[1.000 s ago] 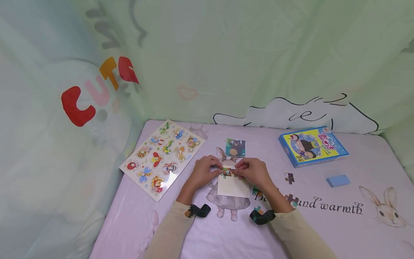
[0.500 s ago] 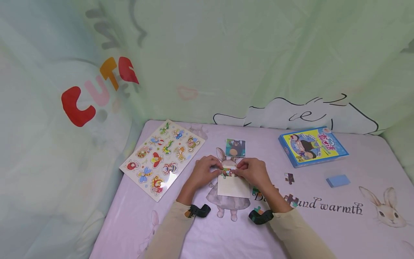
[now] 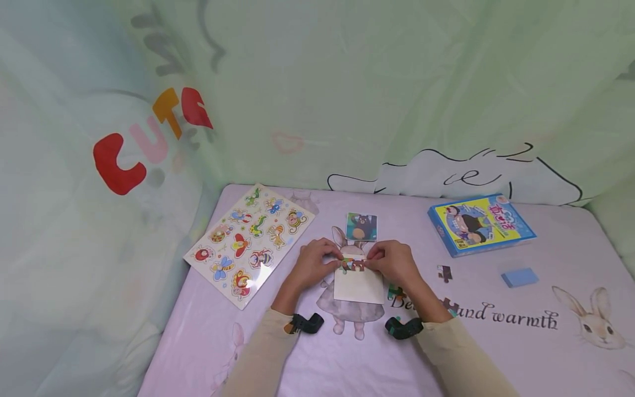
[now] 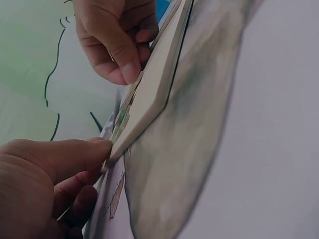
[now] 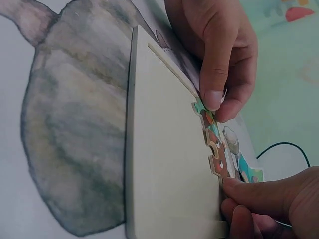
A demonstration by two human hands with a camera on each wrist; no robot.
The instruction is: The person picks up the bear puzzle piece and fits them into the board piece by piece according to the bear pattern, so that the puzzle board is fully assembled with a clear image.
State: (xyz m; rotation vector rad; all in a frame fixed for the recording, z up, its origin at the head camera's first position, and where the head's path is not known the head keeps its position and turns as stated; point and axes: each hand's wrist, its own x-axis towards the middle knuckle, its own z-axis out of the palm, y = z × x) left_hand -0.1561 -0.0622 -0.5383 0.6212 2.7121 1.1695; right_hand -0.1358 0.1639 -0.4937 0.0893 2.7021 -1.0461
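A pale puzzle board [image 3: 358, 288] lies in front of me. Joined jigsaw pieces [image 5: 215, 149] with a brown bear's face and green parts sit along its far side. My left hand [image 3: 315, 266] grips the board's far left edge, its thumb against the leftmost piece. My right hand [image 3: 394, 266] pinches the right end of the joined pieces between thumb and forefinger. Both hands also show in the left wrist view, the left hand [image 4: 50, 172] at lower left and the right hand [image 4: 117, 42] above. The board hides the left fingertips partly.
Beyond the board lies a bear picture card [image 3: 361, 226]. An insect peg puzzle [image 3: 248, 242] is on the left. Right of my hands are a loose jigsaw piece [image 3: 444, 273], a blue block [image 3: 519, 277] and a blue-yellow box [image 3: 481, 225]. More pieces lie partly under my right forearm.
My right hand has shifted slightly right, uncovering more of the bear's face on the joined pieces. The left hand and the board look unmoved.
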